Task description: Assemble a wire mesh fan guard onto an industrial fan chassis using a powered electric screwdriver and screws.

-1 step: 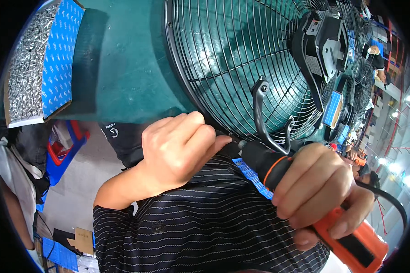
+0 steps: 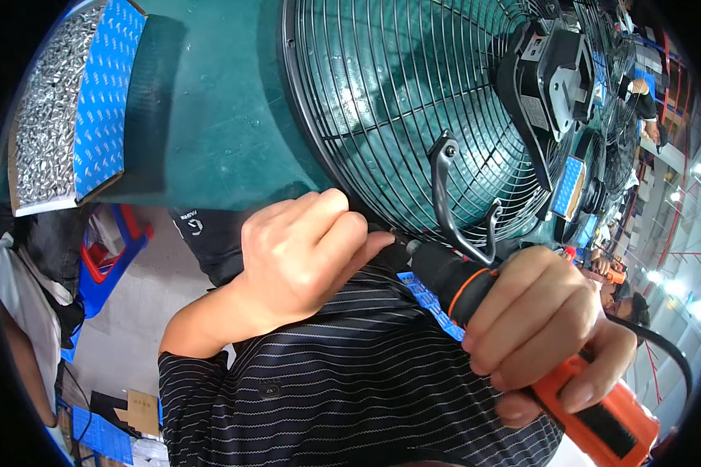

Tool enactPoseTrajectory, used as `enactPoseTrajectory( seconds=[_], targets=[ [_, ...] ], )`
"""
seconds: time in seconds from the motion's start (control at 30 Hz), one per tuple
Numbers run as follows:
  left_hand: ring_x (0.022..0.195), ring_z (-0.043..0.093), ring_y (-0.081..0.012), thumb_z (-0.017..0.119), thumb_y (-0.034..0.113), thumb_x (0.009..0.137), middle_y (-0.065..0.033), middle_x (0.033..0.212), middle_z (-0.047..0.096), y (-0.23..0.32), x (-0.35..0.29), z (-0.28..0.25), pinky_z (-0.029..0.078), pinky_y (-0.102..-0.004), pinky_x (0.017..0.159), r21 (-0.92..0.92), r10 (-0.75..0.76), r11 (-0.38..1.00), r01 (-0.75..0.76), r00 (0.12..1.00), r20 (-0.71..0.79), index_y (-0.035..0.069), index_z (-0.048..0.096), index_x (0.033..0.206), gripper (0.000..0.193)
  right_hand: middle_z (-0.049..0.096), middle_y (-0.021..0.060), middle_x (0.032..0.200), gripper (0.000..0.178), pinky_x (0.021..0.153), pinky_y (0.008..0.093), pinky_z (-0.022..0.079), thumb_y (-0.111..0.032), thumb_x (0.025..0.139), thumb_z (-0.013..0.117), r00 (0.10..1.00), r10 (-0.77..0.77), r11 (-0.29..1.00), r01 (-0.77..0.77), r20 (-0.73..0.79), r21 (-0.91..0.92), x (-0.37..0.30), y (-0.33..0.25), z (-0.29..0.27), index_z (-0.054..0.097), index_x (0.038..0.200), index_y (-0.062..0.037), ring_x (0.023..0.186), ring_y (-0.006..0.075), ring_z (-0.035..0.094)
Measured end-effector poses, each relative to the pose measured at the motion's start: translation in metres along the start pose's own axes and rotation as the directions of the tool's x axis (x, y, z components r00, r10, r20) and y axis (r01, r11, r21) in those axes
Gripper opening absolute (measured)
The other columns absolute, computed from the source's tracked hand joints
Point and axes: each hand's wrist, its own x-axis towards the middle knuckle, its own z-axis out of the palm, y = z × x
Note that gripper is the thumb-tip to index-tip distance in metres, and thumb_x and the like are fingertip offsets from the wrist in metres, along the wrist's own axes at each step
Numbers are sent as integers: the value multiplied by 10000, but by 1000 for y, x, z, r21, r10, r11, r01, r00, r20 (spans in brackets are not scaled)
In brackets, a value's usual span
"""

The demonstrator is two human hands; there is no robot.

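My right hand [image 2: 541, 323] wraps round an orange and black electric screwdriver [image 2: 596, 416], whose black nose points up and left toward the near rim of a fan. My left hand [image 2: 300, 249] is closed beside that nose, its thumb pressed toward the tool's tip. Whatever its fingers pinch is hidden. The black wire fan guard [image 2: 291, 78] lies on a green tabletop [image 2: 218, 117], with a black motor [image 2: 557, 82] at its centre. A curved black handle [image 2: 442, 187] rises from the wires close to the screwdriver.
A blue and white box [image 2: 105, 105] full of small metal fasteners [image 2: 51, 117] stands at the table's left end. Another blue box [image 2: 568, 187] and more fans are to the right. A black cable [image 2: 666, 338] trails from the screwdriver. A blue and red stool [image 2: 105, 261] is below left.
My right hand and the screwdriver have shifted very slightly to the left. My left hand and the fan look nearly unmoved.
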Motion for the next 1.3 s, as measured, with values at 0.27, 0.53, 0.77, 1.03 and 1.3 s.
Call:
enactPoseTrajectory(
  seconds=[0.27, 0.53, 0.77, 1.03, 1.3],
  targets=[
    [625, 545, -259, 869, 148, 547, -75, 762, 523, 0, 24, -32, 427, -355, 516, 210, 191, 957, -199, 980, 57, 48, 578, 790, 392, 650, 91, 710, 416, 497, 303, 549, 34, 740, 747, 979, -6, 999, -3, 205, 42, -4, -5, -13, 522, 1075, -66, 552, 177, 639],
    [1327, 462, -332, 841, 145, 516, -114, 1436, 491, 21, 56, -18, 371, -528, 1060, 251, 324, 867, -430, 871, 370, 118, 548, 1273, 812, 653, 48, 734, 341, 550, 248, 573, 28, 761, 735, 976, -215, 900, 186, 32, 394, -31, -34, -45, 573, 1051, -48, 573, 129, 648],
    [1322, 460, -385, 854, 147, 556, -156, 1371, 537, 29, 66, -27, 283, -578, 1132, 219, 315, 860, -460, 818, 481, 66, 505, 1044, 605, 583, 281, 1216, 387, 612, 295, 451, -103, 867, 590, 600, 37, 998, 10, -799, 54, -141, -66, -68, 523, 1229, 17, 672, 147, 543],
    [1294, 455, -237, 656, 276, 923, -155, 1385, 505, -33, 106, -84, 320, -367, 1102, 2, -78, 996, 85, 926, -370, -6, 469, 1371, 562, 472, 342, 1366, 357, 580, 258, 533, -51, 812, 672, 328, 380, 883, -407, -865, 234, -206, -35, -35, 545, 1127, 58, 850, 251, 719],
    [1374, 392, -262, 605, 178, 963, -225, 1468, 418, -78, 109, -21, 280, -358, 1149, -490, -402, 825, 281, 902, -160, -51, 381, 1427, 564, 633, 154, 924, 352, 568, 291, 534, -82, 807, 678, 410, 391, 894, -381, -824, 236, -182, -32, -47, 541, 1110, 34, 658, 202, 663]
  ],
)
